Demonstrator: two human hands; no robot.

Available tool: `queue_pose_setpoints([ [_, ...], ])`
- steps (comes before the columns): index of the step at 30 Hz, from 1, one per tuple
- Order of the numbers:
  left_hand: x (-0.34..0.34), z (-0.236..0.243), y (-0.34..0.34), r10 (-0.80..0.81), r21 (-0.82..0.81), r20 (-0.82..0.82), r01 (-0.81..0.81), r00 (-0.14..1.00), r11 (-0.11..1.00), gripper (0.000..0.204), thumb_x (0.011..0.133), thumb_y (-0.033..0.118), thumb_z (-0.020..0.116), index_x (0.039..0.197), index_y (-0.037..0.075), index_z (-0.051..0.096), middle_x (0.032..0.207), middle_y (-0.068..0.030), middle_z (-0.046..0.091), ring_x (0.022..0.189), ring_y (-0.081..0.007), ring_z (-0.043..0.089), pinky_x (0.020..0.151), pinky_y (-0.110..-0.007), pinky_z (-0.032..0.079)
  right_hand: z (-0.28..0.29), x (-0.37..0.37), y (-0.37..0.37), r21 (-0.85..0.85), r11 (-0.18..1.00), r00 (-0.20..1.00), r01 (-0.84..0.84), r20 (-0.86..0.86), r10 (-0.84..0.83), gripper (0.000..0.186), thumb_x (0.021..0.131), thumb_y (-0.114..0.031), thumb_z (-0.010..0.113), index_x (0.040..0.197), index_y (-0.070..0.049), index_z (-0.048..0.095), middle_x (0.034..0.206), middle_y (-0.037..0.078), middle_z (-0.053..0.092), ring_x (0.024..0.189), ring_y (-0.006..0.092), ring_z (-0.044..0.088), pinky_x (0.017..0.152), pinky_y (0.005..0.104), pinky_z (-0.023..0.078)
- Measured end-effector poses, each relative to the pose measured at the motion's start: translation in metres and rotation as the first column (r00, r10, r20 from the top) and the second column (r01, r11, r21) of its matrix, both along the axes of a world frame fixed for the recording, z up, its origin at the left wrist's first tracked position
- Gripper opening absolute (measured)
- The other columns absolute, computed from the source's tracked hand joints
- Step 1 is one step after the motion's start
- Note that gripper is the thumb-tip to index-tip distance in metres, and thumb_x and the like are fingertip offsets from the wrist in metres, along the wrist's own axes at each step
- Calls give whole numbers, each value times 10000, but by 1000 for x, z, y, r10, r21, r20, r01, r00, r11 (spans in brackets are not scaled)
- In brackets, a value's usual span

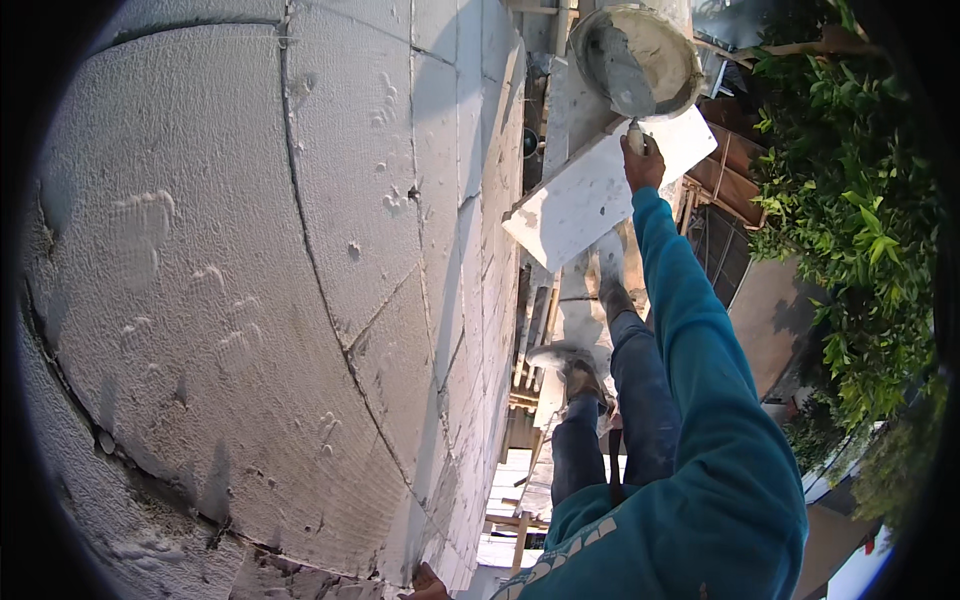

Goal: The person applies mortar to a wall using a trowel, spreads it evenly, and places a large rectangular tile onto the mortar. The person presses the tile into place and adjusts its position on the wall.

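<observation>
My right hand (643, 165) is closed around the handle of a trowel (622, 75), arm stretched far forward. The trowel's blade lies inside a round bucket (688, 85) whose walls are caked with grey mortar. Beneath that hand a pale flat board (590, 195) lies at a slant, stained with a few dark spots. At the lower edge, my left hand (428, 583) rests against the bottom of the block wall (200, 250), thumb and fingers apart; most of it is cut off by the frame.
Large pale blocks with dark joints fill the left side. My boots (585, 380) stand on a narrow mortar-spattered platform (583, 325), with wooden poles (533, 340) beside it. Leafy branches (860, 220) hang along the right, and ground shows far below.
</observation>
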State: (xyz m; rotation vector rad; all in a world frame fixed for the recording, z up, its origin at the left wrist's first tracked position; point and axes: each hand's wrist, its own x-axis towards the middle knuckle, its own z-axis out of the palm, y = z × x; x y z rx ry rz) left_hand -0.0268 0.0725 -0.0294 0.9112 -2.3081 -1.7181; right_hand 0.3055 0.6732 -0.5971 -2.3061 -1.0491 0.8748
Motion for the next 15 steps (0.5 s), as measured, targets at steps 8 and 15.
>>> queue_pose_setpoints([
  [8,4,-13,2,1,8,-29,0,1000,1000,790,894,676,295,1449,117,237,1412,-179,414,1236,-343,471,1011,-503,428,50,3,-13,-16,1000,998,27,-50,-28,407,773,-370,700,1029,-60,636,903,176,682,845,356,657,768,422,505],
  [15,6,-14,5,-7,34,-69,9,998,999,798,889,680,312,1460,132,211,1412,-183,409,1242,-351,464,1011,-512,430,81,9,-12,62,994,986,92,-145,-82,420,770,-360,679,1048,-49,632,927,181,678,869,369,646,799,440,496],
])
